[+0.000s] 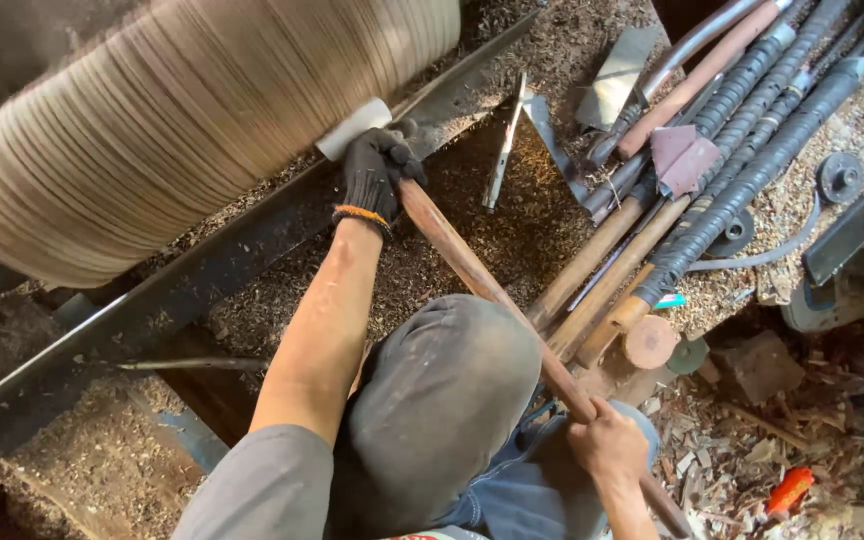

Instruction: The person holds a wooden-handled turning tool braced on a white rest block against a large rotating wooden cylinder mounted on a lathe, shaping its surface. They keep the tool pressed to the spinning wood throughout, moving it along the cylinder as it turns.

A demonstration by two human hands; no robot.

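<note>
A long-handled turning chisel point(492, 295) is held at both ends so that its tip can be steadied against the ribbed wooden workpiece point(192, 120) on the lathe; the left hand point(377, 170), in a black glove, is closed around the front of the shaft and pressed onto the dark steel tool rest point(202, 270), which serves as a fulcrum; the bare right hand point(607, 440) is wrapped around the rear of the handle, beside the raised knee point(442, 400), for leverage. Spare long-handled tools point(712, 150) are laid together to the right, within reach, on a bed of wood shavings point(512, 230).
</note>
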